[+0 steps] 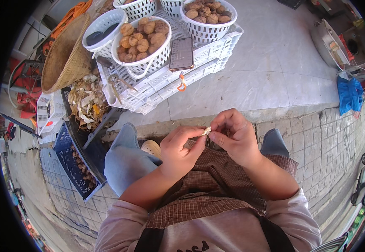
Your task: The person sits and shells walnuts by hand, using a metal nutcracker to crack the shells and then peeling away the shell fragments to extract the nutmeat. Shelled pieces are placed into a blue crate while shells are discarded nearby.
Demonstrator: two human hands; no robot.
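Observation:
A small pale piece, apparently a peeled walnut kernel, is pinched between the thumb and forefinger of my left hand. The fingertips of my right hand meet the same piece from the other side, with thumb and forefinger close together. Both hands are held above the brown checked apron on my lap. Beyond them, a white basket full of walnuts in shell stands on upturned-looking white plastic crates. A smartphone lies beside it, with an orange clip hanging from it.
Another walnut basket and a basket with dark contents share the crates, along with a metal tool. A wicker basket leans at left above a heap of peelings. A blue crate holds walnuts. A blue bag hangs right.

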